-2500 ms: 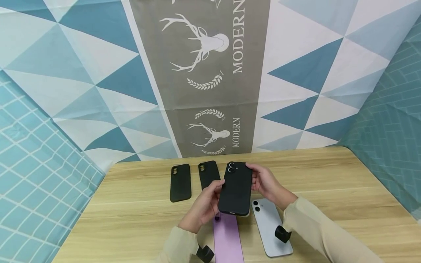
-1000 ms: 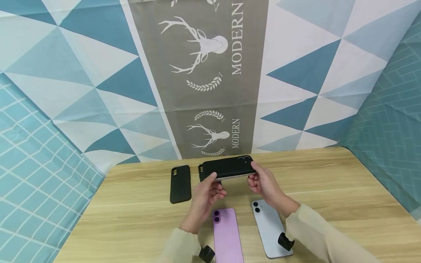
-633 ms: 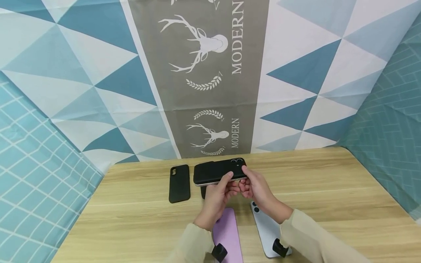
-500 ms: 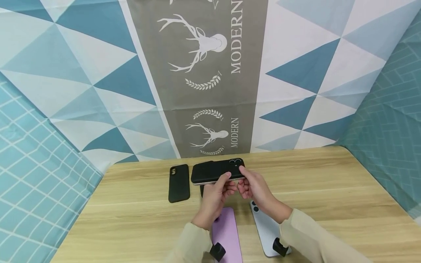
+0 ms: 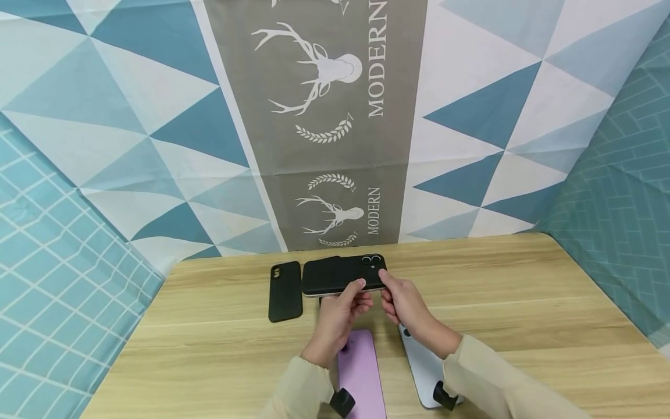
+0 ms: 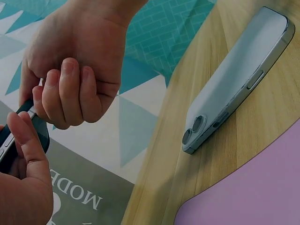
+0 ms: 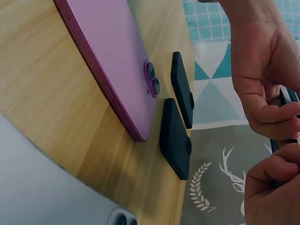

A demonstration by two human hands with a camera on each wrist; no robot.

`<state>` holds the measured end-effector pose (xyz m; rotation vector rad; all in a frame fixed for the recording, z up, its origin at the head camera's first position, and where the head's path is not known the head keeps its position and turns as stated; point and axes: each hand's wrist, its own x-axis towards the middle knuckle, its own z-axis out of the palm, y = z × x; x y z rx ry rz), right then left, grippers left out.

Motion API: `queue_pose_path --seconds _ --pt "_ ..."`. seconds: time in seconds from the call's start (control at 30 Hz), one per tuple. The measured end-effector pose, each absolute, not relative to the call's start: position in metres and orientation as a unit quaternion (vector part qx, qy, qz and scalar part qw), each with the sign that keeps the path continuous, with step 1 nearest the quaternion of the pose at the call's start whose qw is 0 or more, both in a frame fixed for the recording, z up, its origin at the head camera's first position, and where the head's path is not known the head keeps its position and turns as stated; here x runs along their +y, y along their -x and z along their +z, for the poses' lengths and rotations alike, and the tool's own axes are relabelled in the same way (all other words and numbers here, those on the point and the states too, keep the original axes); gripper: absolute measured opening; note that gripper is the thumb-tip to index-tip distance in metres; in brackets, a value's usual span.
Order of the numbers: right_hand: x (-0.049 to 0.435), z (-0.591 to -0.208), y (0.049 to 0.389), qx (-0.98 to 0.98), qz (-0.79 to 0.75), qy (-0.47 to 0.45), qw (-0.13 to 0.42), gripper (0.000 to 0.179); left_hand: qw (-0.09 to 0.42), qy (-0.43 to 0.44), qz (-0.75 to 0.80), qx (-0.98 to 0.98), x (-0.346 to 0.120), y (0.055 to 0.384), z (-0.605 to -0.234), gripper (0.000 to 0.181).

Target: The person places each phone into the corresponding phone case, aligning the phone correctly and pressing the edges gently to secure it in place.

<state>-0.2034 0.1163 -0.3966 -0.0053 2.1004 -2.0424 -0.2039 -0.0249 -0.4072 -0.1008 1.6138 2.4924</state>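
Note:
Both hands hold a black phone case sideways above the table, its camera end to the right. Along its lower edge shows the light rim of a phone, which sits in the case; how fully it is seated I cannot tell. My left hand pinches the near long edge, thumb on the back and fingers beneath. With thumb on the back near the camera corner and fingers curled under, my right hand grips the other end. Below the hands lie a purple phone and a white phone, backs up.
On the wooden table, another black case lies at the back left. A second one lies beside it, mostly covered by the held case in the head view. A patterned cloth hangs behind the table.
The case with the phone has turned from upright to sideways, then shifted left and slightly down. My hands have come closer together along its near edge, keeping hold.

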Motion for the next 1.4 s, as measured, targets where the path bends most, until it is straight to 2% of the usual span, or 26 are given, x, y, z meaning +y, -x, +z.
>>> queue_pose_path --seconds 0.7,0.97,1.17,1.4 --pt "0.110 -0.397 0.198 0.656 -0.746 0.026 0.113 0.044 0.089 0.049 0.841 0.532 -0.028 0.204 -0.406 0.010" --pt "0.111 -0.399 0.198 0.633 -0.756 0.051 0.161 0.047 0.108 0.018 0.839 0.534 -0.030 0.204 -0.408 0.014" --pt "0.112 -0.394 0.199 0.586 -0.799 0.051 0.127 0.043 0.130 -0.008 0.830 0.543 -0.036 0.201 -0.406 0.026" --pt "0.118 -0.393 0.202 0.557 -0.823 0.042 0.108 0.044 0.098 -0.002 0.844 0.528 -0.045 0.202 -0.402 0.024"
